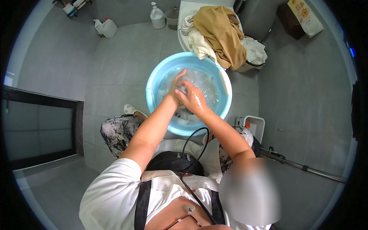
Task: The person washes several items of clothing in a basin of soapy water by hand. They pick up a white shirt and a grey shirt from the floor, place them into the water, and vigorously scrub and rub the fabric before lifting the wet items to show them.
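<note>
A round light-blue basin holds cloudy, sudsy water, and both my hands are together over its middle. My left hand has its fingers stretched out toward the far side, its palm turned to the right. Against that palm, my right hand is wet with suds, its fingers and thumb curled. Something greyish shows between the hands; I cannot make out whether it is foam or wet cloth. Just below my wrists, a dark and pale piece of fabric lies partly under the water.
Beyond the basin, a brown garment and a cream knit are heaped on a white toilet. A lined bin stands beside it. A pump bottle and white jug are at the wall. A black cable hangs before me.
</note>
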